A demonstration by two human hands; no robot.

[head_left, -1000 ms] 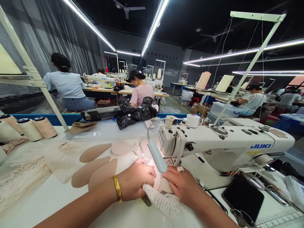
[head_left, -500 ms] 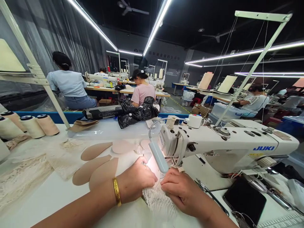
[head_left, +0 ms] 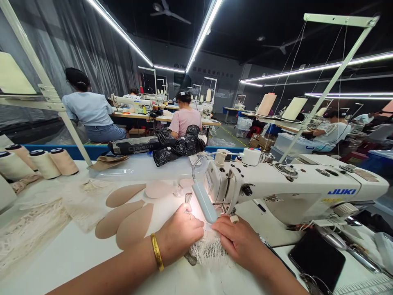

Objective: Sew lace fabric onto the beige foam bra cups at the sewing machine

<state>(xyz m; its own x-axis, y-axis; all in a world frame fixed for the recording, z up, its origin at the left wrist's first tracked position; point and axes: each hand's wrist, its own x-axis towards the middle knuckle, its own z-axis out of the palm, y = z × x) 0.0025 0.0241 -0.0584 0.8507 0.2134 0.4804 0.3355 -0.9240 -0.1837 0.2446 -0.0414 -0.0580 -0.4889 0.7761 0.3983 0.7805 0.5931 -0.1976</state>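
Under the lamp of the white sewing machine [head_left: 294, 180], both my hands are on a piece of white fringed lace [head_left: 210, 250]. My left hand [head_left: 181, 229], with a gold bracelet [head_left: 156, 252] at the wrist, is closed on the lace's left edge, fingers curled. My right hand [head_left: 235, 239] pinches its right side, close to the needle area. The grey lamp head [head_left: 204, 203] hides the needle and part of the cloth. Left of my left hand lie several beige teardrop-shaped pieces [head_left: 135, 225], some overlapping.
More white lace [head_left: 33, 225] spreads over the left of the table. Thread cones [head_left: 63, 162] stand at the far left. A black plastic bag [head_left: 181, 147] sits at the back. Right of my right hand are a dark phone [head_left: 317, 256] and metal tools. Other people sit at machines beyond.
Both hands have shifted slightly to the right with the fringed lace, and my right hand has come nearer the needle area. The beige pieces lie as before.
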